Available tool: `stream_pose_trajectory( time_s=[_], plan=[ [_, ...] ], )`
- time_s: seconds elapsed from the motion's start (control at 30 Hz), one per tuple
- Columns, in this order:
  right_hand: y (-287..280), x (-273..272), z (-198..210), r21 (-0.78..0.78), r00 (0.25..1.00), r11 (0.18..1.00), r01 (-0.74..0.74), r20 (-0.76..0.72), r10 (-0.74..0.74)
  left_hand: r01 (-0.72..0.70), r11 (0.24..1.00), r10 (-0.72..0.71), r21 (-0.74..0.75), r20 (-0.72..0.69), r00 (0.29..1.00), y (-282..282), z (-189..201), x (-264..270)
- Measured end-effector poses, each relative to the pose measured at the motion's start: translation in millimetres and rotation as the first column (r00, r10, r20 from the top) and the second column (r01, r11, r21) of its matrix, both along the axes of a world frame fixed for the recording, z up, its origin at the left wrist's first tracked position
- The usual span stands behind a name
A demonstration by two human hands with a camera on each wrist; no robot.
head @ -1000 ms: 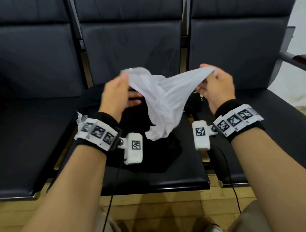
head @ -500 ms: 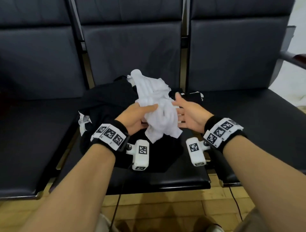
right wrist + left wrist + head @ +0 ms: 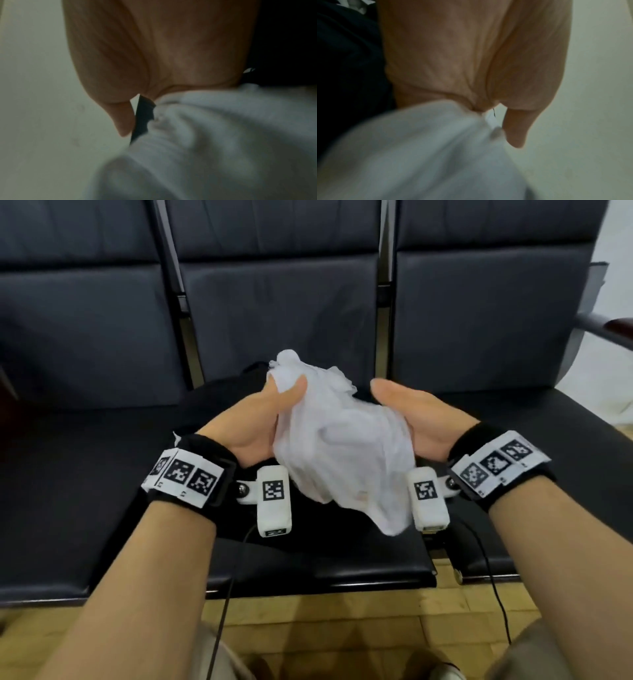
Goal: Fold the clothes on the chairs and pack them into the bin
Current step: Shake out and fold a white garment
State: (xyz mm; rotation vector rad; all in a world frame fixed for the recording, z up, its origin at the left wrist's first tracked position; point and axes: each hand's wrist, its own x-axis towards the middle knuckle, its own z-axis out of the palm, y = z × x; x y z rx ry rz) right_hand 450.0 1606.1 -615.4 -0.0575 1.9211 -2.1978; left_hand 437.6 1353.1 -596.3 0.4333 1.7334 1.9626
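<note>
A small white cloth [image 3: 342,453] is held up over the middle chair seat [image 3: 308,563], bunched between the left hand [image 3: 253,422] and the right hand [image 3: 418,419]. The left thumb is pressed onto the cloth at 10 o'clock of the bunch. The right thumb is stretched out along the cloth at 2 o'clock. The other fingers are hidden behind the cloth, so it cannot be told how they lie. In both wrist views only palm and blurry white cloth are seen.

A black garment [image 3: 219,402] is spread on the seat under the hands.

The cloth looks crumpled, not folded. To fold it well, two corners should be found and pulled apart so the cloth is flat, then one half should be laid over the other with the edges matched.

No bin is seen, so what is in it cannot be told.
</note>
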Motion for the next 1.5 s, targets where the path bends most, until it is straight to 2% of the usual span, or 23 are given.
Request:
stream_pose_trajectory(
  time_s=[0.13,0.23,0.3,0.37,0.43,0.57,0.63,0.8,0.9,0.97,1.03,1.13,1.27,1.37,1.47,1.5],
  plan=[
    [16.5,24.0,38.7,-0.172,0.974,0.982,0.080,-0.194,-0.113,0.014,0.999,-0.010,0.043,-0.090,0.996,-17.6,23.8,14.6],
    [22.5,44.8,62.8,-0.171,0.954,0.982,0.079,-0.272,-0.124,0.013,1.000,-0.013,-0.001,-0.147,0.989,-30.7,40.9,29.2],
    [22.9,58.6,70.9,-0.171,0.946,0.983,0.070,-0.300,-0.119,-0.044,0.993,0.057,0.113,-0.117,0.992,-35.2,49.9,39.7],
    [23.0,72.4,84.1,-0.179,0.935,0.983,0.052,-0.337,-0.111,-0.119,0.949,0.143,0.292,-0.062,0.988,-37.7,63.9,55.4],
    [22.7,85.0,97.2,-0.195,0.925,0.980,0.037,-0.366,-0.107,-0.149,0.917,0.202,0.369,-0.109,0.973,-43.4,77.3,69.2],
    [21.9,104.3,117.2,-0.276,0.927,0.961,0.001,-0.361,-0.104,-0.071,0.961,0.149,0.267,-0.285,0.947,-50.4,109.8,88.5],
    [19.7,112.0,132.9,-0.319,0.930,0.948,-0.016,-0.354,-0.103,-0.062,0.963,0.153,0.263,-0.341,0.928,-51.7,129.2,95.0],
    [10.8,132.7,186.9,-0.447,0.905,0.893,-0.053,-0.400,-0.147,-0.139,0.955,0.266,0.263,-0.546,0.795,-54.0,181.5,111.6],
    [6.1,143.4,217.7,-0.348,0.867,0.937,-0.042,-0.479,-0.139,-0.218,0.956,0.295,0.198,-0.668,0.684,-58.6,202.5,123.5],
    [1.4,146.6,231.1,-0.210,0.827,0.977,0.037,-0.542,-0.148,-0.296,0.944,0.307,0.149,-0.729,0.612,-62.8,210.7,132.4],
    [-5.2,149.1,239.1,-0.075,0.771,0.981,0.178,-0.609,-0.186,-0.330,0.936,0.303,0.118,-0.747,0.592,-69.1,216.6,139.0],
    [-14.8,156.7,254.5,0.075,0.645,0.911,0.407,-0.730,-0.228,-0.371,0.924,0.299,0.091,-0.777,0.554,-76.6,233.7,150.4],
    [-23.4,172.9,296.4,0.110,0.484,0.819,0.563,-0.847,-0.219,-0.436,0.900,0.236,0.017,-0.859,0.454,-83.0,273.0,161.0],
    [-27.4,186.4,335.3,0.073,0.418,0.805,0.589,-0.880,-0.226,-0.559,0.828,0.192,-0.039,-0.917,0.349,-92.8,306.4,170.0],
    [-30.1,196.3,360.3,0.079,0.432,0.818,0.570,-0.876,-0.216,-0.731,0.675,0.106,-0.097,-0.968,0.227,-101.3,331.5,181.6],
    [-31.7,198.0,363.6,0.091,0.439,0.816,0.571,-0.874,-0.210,-0.766,0.633,0.086,-0.109,-0.974,0.209,-103.2,336.5,183.6]
  ],
)
